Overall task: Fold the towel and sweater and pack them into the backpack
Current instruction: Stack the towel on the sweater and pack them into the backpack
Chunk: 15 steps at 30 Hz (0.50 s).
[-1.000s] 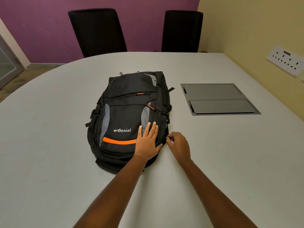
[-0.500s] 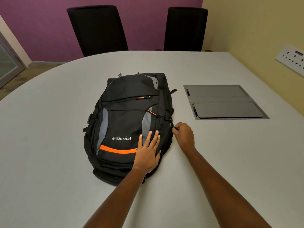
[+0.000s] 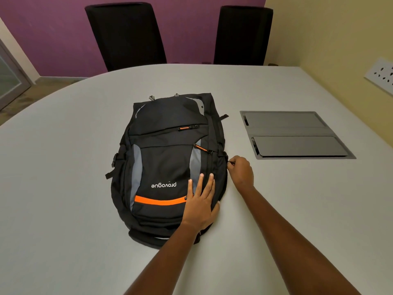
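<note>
Head view: nearest, the left grip (image 3: 200, 206) lies flat with fingers straight, pressing the near right corner of the backpack (image 3: 165, 162). Just beyond it, the right grip (image 3: 241, 171) pinches a zip pull (image 3: 229, 163) on the bag's right edge. The backpack lies face up mid-tabletop (image 3: 63, 188). It is black with grey side panels, an orange stripe and orange zip tabs. White lettering reads "provogue", upside down from here. Farther right, a grey hatch (image 3: 293, 133) sits in the tabletop. 2 black chairs (image 3: 127, 35) stand behind.

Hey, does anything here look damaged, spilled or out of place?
Nothing damaged or spilled. The backpack lies flat on the table, left hand pressing it, right hand pinching a side zipper pull. Only oddity: no towel or sweater in view.
</note>
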### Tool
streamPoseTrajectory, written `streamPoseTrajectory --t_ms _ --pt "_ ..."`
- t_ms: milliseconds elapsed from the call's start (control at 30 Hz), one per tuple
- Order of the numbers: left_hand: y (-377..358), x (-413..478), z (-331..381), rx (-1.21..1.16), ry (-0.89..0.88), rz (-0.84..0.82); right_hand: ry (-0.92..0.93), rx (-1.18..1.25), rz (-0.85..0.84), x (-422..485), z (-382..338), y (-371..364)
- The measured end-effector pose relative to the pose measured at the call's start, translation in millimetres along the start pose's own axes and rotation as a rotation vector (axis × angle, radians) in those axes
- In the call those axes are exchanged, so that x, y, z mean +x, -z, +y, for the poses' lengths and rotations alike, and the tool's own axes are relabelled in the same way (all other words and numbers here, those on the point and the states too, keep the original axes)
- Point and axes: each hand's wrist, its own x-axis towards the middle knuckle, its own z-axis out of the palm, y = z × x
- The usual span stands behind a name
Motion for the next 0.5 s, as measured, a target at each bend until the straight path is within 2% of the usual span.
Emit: streamPoseTrajectory --t_ms 167,367,500 --pt "1.2 -8.6 -6.5 -0.056 -0.023 -0.040 0.061 0.027 0.054 -28.9 -4.9 -7.4" --pt "9.3 -28.7 -9.8 -0.144 0.091 -0.052 0.346 -0.151 0.126 -73.1 0.4 -30.8" --pt "8.0 -49.8 -21.0 -0.137 0.142 -0.038 0.369 -0.254 0.025 -101.0 1.4 -37.6"
